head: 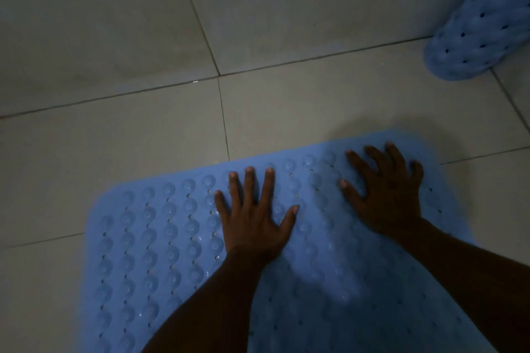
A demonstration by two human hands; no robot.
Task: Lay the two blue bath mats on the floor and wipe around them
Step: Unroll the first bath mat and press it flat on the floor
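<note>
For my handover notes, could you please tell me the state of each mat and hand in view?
Flat mat: spread on the floor.
Rolled mat: rolled up, not laid out.
Left hand: flat, fingers spread, on the flat mat.
Right hand: likewise.
</note>
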